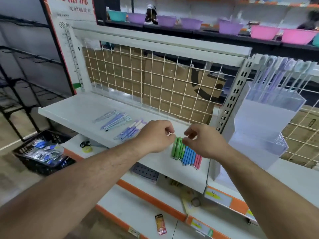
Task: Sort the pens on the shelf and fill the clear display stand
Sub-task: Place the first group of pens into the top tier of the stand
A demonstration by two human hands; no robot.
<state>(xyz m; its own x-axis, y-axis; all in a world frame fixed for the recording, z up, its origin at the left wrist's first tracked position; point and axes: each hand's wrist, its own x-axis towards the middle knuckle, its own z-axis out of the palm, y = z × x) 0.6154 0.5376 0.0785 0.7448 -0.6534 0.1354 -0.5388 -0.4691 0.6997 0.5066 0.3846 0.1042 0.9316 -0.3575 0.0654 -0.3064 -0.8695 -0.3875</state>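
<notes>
On the white shelf (pixel 72 107) lie separate groups of pens: pale blue and lilac ones (pixel 114 119), purple-and-white ones (pixel 130 131), and a row of green pens (pixel 177 149), blue pens (pixel 189 156) and pink pens (pixel 198 161) near the front edge. My left hand (pixel 155 135) and my right hand (pixel 203 141) meet over the top ends of the green pens, fingers pinched there; whether they grip a pen is unclear. The clear display stand (pixel 262 121) stands to the right, with several lilac pens (pixel 274 78) in its top tier.
A wire grid panel (pixel 155 80) with cardboard behind backs the shelf. Lower shelves carry tape rolls (pixel 86 146), a grey perforated block (pixel 145 171) and a red packet (pixel 160 225). A black basket (pixel 41 152) of packaged goods sits on the floor at left. Coloured basins (pixel 229 27) line the upper shelf.
</notes>
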